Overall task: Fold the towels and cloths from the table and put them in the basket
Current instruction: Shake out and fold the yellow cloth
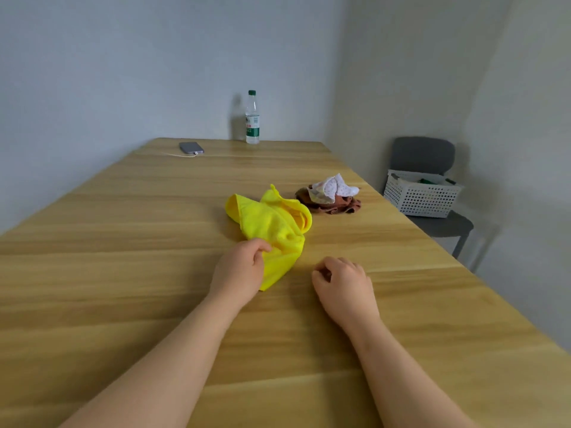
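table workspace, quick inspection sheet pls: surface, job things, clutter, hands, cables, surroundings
surface: light wooden table
job's things: yellow cloth crumpled by the hands; white spotted cloth heaped on a brown cloth, both unfolded, further right; white perforated basket on a grey chair off the table's right edge, something green inside
clutter: water bottle upright at the far edge; phone lying flat, far left
grippers: left hand pinches the yellow cloth; right hand beside it, fingers curled, holding nothing
cables: white cable at the phone
surroundings: plain pale walls
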Demonstrator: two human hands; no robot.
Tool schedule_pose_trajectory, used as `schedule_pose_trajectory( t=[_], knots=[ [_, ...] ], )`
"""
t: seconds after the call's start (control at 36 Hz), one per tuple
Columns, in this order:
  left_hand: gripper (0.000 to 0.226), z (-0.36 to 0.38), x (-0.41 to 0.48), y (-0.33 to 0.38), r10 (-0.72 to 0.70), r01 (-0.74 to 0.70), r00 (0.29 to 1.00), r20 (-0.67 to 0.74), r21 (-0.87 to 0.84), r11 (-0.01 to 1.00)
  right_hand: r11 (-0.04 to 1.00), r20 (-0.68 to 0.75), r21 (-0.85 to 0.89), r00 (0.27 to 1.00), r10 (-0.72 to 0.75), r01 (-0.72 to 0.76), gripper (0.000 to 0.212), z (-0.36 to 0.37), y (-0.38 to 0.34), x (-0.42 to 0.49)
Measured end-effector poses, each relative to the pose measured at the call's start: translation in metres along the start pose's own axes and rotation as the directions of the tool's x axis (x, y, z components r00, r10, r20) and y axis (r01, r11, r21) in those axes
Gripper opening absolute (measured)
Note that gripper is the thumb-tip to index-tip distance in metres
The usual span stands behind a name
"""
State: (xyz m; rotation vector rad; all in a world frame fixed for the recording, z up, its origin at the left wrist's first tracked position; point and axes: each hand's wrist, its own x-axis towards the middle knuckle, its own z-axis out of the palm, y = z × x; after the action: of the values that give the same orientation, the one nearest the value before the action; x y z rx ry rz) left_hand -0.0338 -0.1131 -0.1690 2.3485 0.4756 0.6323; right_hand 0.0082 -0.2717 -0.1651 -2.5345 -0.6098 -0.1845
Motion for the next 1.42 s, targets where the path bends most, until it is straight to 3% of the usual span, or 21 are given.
schedule_pose_trajectory(
  t=[0.17,0.33,0.44,0.61,0.75,0.89,1.0,1.08,1.14,1.19,1.42],
  knots=[
    [0.023,-0.026,-0.049,-0.001,-0.059,0.049,0.995,-0.075,-0.137,0.989,0.977,-0.013,-0.203,0.998,-0.066,0.062,0.027,-0.007,-0.02,-0.061],
    [0.035,-0.038,-0.072,-0.004,0.081,-0.039,0.988,0.132,-0.288,0.957,0.967,0.038,-0.223,0.993,-0.115,0.12,0.04,-0.01,-0.035,-0.081],
    [0.041,-0.039,-0.076,-0.005,0.139,-0.064,0.972,0.189,-0.358,0.931,0.975,0.116,-0.173,0.986,-0.119,0.138,0.052,-0.011,-0.041,-0.082],
    [0.049,-0.043,-0.074,-0.001,-0.038,0.093,0.994,0.102,-0.607,0.789,0.984,0.184,-0.114,0.976,-0.114,0.137,0.058,-0.009,-0.051,-0.079],
    [0.059,-0.043,-0.075,-0.003,0.003,0.014,0.999,0.035,-0.483,0.875,0.972,0.216,-0.183,0.971,-0.107,0.148,0.06,-0.001,-0.061,-0.066],
    [0.057,-0.04,-0.069,-0.011,-0.021,-0.013,0.996,-0.083,-0.386,0.923,0.949,0.127,-0.282,0.986,-0.106,0.138,0.039,0.01,-0.068,-0.06],
    [0.059,-0.042,-0.062,-0.015,0.038,-0.046,0.999,-0.035,-0.252,0.967,0.971,0.133,-0.217,0.989,-0.069,0.097,0.029,0.002,-0.06,-0.044],
    [0.063,-0.037,-0.055,-0.013,0.141,-0.137,0.985,0.1,-0.042,0.99,0.979,0.132,-0.198,0.991,-0.027,0.053,0.026,-0.008,-0.044,-0.035],
    [0.061,-0.033,-0.048,-0.011,0.12,-0.159,0.975,0.186,0.213,0.964,0.983,0.11,-0.184,0.994,-0.007,0.027,0.021,-0.011,-0.032,-0.033],
    [0.053,-0.033,-0.038,-0.01,0.058,-0.131,0.981,0.186,0.409,0.903,0.99,0.068,-0.142,0.998,-0.007,0.017,0.018,-0.01,-0.022,-0.033],
    [0.046,-0.025,-0.01,-0.007,-0.025,-0.049,0.992,0.125,0.555,0.831,0.996,-0.024,0.056,0.997,-0.075,0.076,0.025,-0.005,-0.01,-0.031]
  ],
)
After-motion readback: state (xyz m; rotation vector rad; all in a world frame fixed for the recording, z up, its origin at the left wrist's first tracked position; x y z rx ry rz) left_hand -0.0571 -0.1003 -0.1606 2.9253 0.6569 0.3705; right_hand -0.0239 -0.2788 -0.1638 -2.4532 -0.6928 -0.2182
